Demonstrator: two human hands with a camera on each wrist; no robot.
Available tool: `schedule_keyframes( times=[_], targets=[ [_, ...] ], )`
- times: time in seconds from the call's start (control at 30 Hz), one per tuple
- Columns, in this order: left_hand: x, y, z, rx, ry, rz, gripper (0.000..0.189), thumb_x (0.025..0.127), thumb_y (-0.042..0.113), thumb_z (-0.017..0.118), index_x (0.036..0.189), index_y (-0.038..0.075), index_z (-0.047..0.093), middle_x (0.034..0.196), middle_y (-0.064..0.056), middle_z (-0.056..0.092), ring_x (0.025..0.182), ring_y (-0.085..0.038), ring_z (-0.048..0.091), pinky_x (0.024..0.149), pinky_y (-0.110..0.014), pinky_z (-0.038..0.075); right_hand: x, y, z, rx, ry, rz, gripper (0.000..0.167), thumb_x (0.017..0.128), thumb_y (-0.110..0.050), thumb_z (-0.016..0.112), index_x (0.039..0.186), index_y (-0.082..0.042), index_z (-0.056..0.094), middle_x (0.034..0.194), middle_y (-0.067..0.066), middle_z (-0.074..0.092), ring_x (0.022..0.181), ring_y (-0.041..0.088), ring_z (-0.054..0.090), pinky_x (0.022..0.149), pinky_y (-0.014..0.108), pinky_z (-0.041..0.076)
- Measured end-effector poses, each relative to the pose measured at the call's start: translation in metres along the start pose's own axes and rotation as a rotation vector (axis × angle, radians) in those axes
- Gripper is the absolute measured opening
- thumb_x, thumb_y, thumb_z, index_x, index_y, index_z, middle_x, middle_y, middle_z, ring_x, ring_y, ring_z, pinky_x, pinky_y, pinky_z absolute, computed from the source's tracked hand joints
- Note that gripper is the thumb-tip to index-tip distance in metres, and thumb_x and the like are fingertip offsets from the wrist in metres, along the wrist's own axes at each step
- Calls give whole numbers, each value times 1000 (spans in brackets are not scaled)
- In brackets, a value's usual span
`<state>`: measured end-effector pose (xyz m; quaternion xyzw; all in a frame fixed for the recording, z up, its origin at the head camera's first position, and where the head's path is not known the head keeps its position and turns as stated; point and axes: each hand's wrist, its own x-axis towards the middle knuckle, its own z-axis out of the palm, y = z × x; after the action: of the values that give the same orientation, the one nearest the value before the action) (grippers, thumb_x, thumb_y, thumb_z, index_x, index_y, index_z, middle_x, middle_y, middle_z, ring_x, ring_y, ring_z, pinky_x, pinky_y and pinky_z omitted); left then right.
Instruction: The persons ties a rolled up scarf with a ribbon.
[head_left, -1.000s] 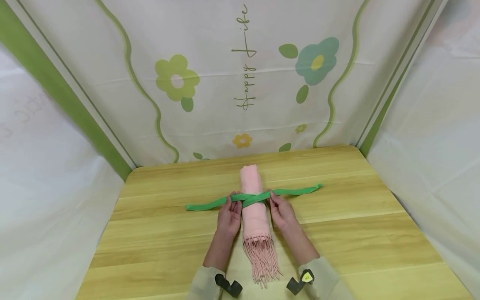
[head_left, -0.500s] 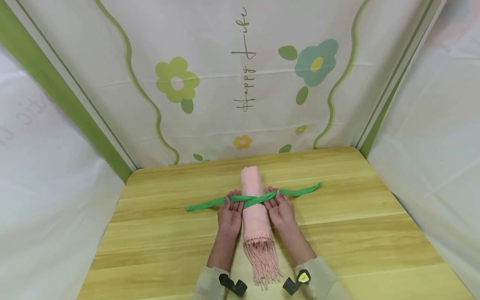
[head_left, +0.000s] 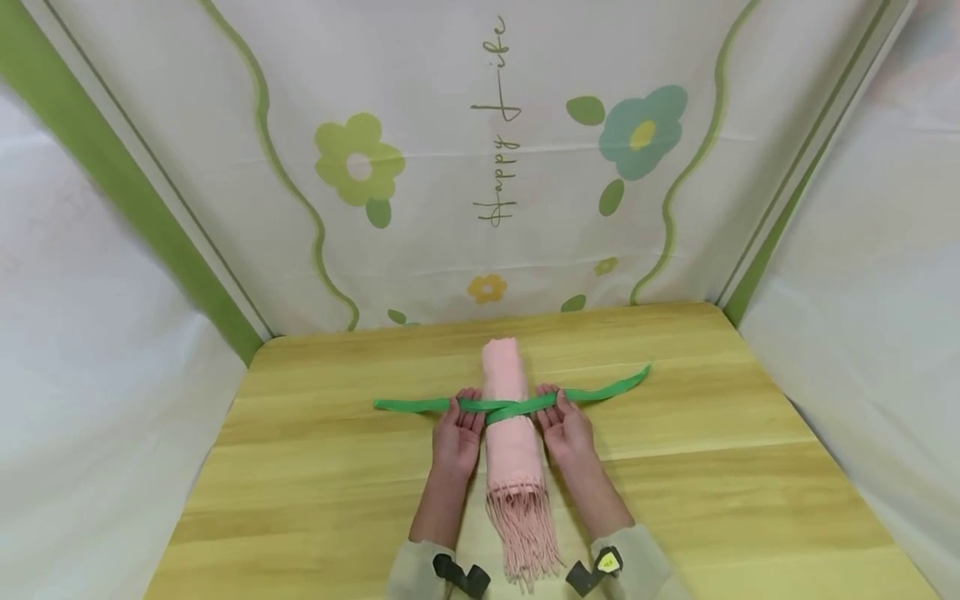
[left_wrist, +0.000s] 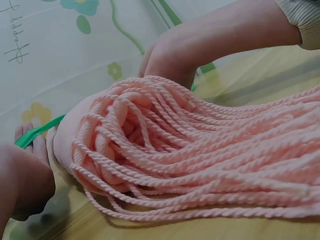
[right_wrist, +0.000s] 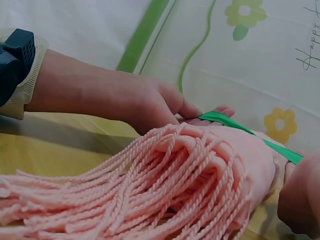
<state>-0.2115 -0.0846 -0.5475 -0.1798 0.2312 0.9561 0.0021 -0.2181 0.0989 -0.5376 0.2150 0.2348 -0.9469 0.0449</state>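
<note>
A rolled pink scarf point(head_left: 513, 454) lies lengthwise on the table, its twisted fringe point(left_wrist: 225, 150) spread toward the person. Around its middle runs a green ribbon point(head_left: 611, 390), whose two ends cross on top of the roll and stretch out to either side. On the left, my left hand point(head_left: 456, 442) pinches one length of ribbon, thumb over the fingers, palm up beside the roll. My right hand point(head_left: 566, 429) pinches the other length in the same way, close against the scarf's right side. The ribbon's underside pass is hidden beneath the roll.
The wooden table point(head_left: 315, 500) extends on both sides of the scarf. Behind it hangs a white curtain point(head_left: 427, 225) with printed flowers, and further white curtains enclose the left and right. Black wrist cameras point(head_left: 461, 577) sit on the sleeves.
My right hand has turned its palm upward, fingers spreading beneath the ribbon and thumb shifting slightly outward. The left hand keeps its hold. The crossed ribbon lies straighter over the scarf.
</note>
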Motion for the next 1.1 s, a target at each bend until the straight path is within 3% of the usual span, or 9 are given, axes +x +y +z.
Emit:
schedule_keyframes(
  times=[0.2, 0.27, 0.33, 0.43, 0.6, 0.73, 0.87, 0.97, 1.1],
  targets=[
    [3, 7, 6, 17, -19, 7, 36, 108, 19, 41, 130, -7, 53, 105, -13, 75, 99, -19, 73, 86, -32, 59, 5, -5, 3, 33, -5, -1, 22, 104, -15, 49, 120, -3, 58, 98, 8, 75, 106, 18, 71, 96, 30, 54],
    [3, 10, 8, 39, -12, 12, 33, 108, 19, 40, 121, -4, 60, 101, -11, 75, 99, -18, 73, 84, -31, 59, 8, -6, 5, 31, 1, 0, 28, 104, -14, 48, 129, -2, 54, 97, 9, 74, 105, 19, 72, 99, 31, 53],
    [3, 12, 7, 54, -6, 14, 33, 108, 19, 39, 111, -1, 65, 98, -10, 75, 97, -17, 73, 83, -30, 59, 8, -8, 4, 13, 8, 8, 37, 105, -13, 47, 140, -1, 46, 100, 9, 74, 116, 21, 67, 105, 32, 49],
    [1, 11, 2, 62, 13, -1, 36, 108, 19, 40, 97, 3, 70, 94, -9, 75, 95, -17, 74, 81, -31, 59, 6, -11, -1, -43, 30, 20, 45, 106, -13, 43, 149, 0, 35, 98, 8, 75, 114, 19, 69, 109, 32, 45],
    [2, 9, -1, 86, 40, -12, 35, 108, 19, 41, 94, 4, 70, 92, -9, 75, 97, -19, 74, 82, -31, 60, 2, -14, -5, -81, 42, 16, 43, 107, -12, 41, 148, 1, 36, 94, 6, 76, 97, 15, 74, 106, 33, 47],
    [3, 9, -1, 116, 56, -19, 35, 108, 18, 43, 94, 4, 71, 93, -9, 76, 96, -17, 74, 80, -30, 60, 3, -14, -4, -54, 46, 35, 37, 106, -13, 43, 141, -1, 42, 97, 7, 75, 100, 16, 73, 111, 34, 41],
    [3, 10, 0, 134, 23, -33, 29, 106, 20, 47, 98, 7, 72, 99, -7, 76, 98, -14, 73, 81, -28, 59, 4, -14, -2, -23, -8, 56, 27, 105, -18, 45, 127, -4, 54, 101, 6, 74, 106, 16, 71, 114, 32, 40],
    [4, 11, 1, 145, -21, -43, 24, 104, 22, 51, 102, 10, 71, 99, -4, 75, 99, -12, 72, 82, -25, 58, 4, -14, 2, -14, -79, 50, 22, 105, -21, 46, 111, -7, 63, 99, 5, 74, 107, 15, 70, 107, 29, 47],
    [6, 12, 4, 197, -39, -62, 22, 103, 21, 52, 97, 10, 70, 89, 0, 73, 87, -8, 71, 76, -22, 57, 5, -16, 6, -36, -141, 42, 28, 105, -24, 45, 94, -10, 67, 90, 2, 74, 94, 13, 72, 89, 25, 55]
  ],
)
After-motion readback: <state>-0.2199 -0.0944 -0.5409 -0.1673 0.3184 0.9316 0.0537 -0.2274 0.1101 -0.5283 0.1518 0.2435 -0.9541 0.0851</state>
